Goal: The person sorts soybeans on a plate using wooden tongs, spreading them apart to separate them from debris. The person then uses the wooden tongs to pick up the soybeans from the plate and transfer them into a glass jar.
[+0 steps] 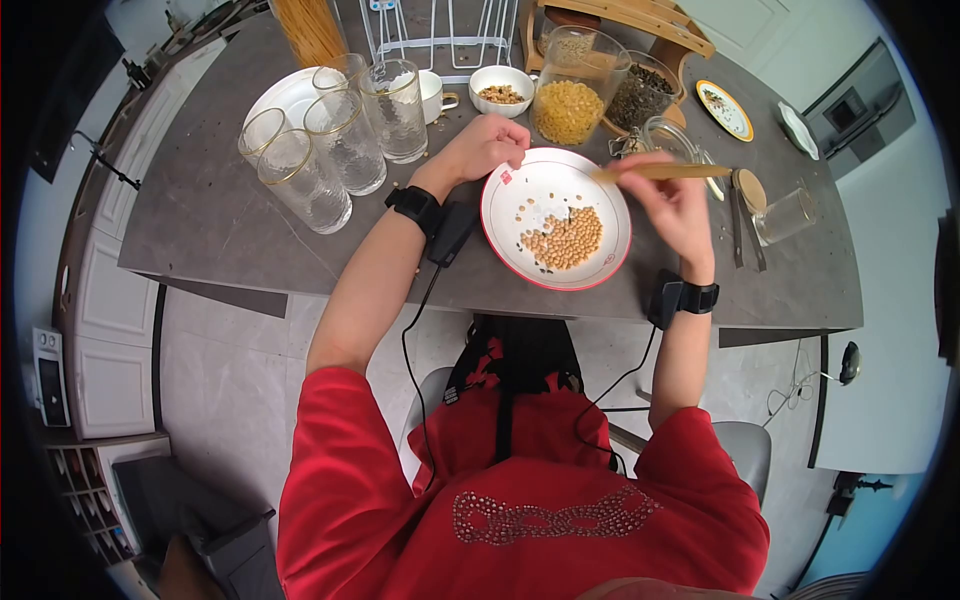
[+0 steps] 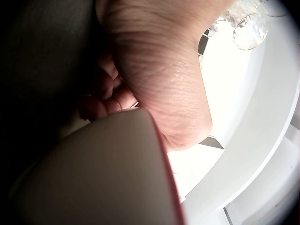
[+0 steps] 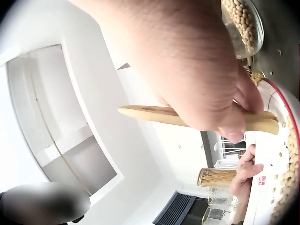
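Right hand (image 1: 676, 215) gripping wooden tongs (image 3: 263, 123), left hand (image 1: 487, 146) curled (grip unclear), red-rimmed plate (image 1: 548, 173)

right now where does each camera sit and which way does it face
Head: on the head, facing forward and down at the plate; left hand, right hand, red shirt show.
Left wrist: worn there, facing plate edge; left hand shows.
Right wrist: worn there, facing plate and wooden utensil; both hands show.
Head and right wrist share the wooden utensil.

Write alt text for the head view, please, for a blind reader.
A person's right hand holds a wooden utensil at a red-rimmed plate of beige beans, the left hand at its rim. Clear glasses stand at left.
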`<state>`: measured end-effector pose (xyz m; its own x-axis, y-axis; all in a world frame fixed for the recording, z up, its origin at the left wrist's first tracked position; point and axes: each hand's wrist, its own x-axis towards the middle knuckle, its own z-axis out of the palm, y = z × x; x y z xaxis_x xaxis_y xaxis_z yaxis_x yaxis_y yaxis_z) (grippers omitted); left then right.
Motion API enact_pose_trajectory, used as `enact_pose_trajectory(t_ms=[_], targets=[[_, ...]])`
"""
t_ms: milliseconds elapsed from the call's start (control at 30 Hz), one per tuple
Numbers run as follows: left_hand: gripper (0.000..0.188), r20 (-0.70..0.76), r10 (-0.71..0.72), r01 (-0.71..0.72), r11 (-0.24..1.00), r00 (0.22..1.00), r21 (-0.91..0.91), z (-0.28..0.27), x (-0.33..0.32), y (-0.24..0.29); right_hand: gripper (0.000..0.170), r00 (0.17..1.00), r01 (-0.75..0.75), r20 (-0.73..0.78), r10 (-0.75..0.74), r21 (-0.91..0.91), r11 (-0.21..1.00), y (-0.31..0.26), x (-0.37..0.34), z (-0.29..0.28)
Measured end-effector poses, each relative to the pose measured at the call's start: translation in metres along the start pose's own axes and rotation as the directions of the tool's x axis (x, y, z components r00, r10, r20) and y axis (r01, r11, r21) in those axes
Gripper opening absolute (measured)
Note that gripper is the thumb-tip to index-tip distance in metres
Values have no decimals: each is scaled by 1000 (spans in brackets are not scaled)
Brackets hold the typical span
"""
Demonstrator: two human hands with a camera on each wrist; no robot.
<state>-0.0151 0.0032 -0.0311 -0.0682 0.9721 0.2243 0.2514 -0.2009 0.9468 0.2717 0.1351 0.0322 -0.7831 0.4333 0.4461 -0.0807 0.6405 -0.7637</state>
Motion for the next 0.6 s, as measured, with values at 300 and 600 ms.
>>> enact_pose_trajectory(t_ms=[300, 600], targets=[[8, 5, 0, 0, 1000, 1000, -13, -1, 0, 0, 17, 820, 96, -571, -36, 75, 993, 0, 4, -19], [9, 9, -4, 4, 1000, 1000, -10, 0, 0, 0, 16, 995, -33, 100, 31, 15, 999, -13, -2, 10]])
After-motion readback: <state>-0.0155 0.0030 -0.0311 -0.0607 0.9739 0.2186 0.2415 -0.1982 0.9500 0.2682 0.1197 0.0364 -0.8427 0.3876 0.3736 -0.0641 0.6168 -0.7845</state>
